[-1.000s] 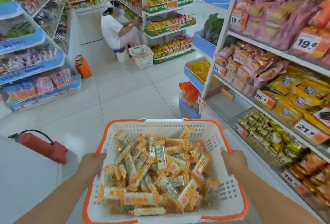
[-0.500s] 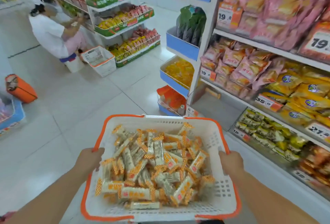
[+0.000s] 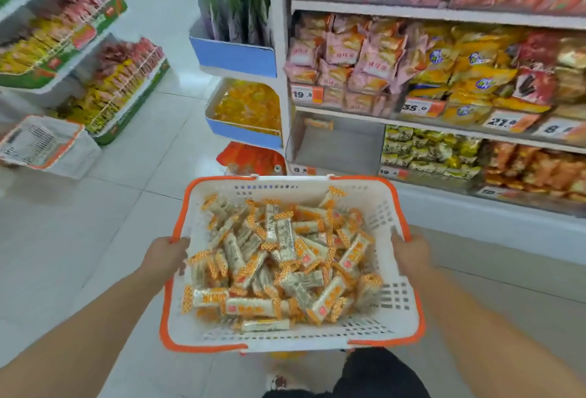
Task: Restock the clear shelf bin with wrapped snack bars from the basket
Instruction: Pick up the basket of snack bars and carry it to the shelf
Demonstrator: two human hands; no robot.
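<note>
The snack bars (image 3: 279, 267) lie heaped every which way in the white basket (image 3: 393, 315) with the orange rim, their long axes pointing in no common direction, so none offers itself for picking more than another. The left hand (image 3: 165, 255) grips the basket's left rim and the right hand (image 3: 412, 255) grips the right rim, fingers curled over the edge on both sides; neither touches a bar. The clear bin (image 3: 336, 147) sits on the lower shelf ahead and a little to the right of the basket, beyond its far edge (it looks nearly empty, with what seems a single bar at its back left). That puts the bin nearer the right hand, and I judge that hand the likelier one to let go and carry bars forward while the left steadies the load. Green-and-yellow packets (image 3: 428, 153) fill the neighbouring bin to the right.
</note>
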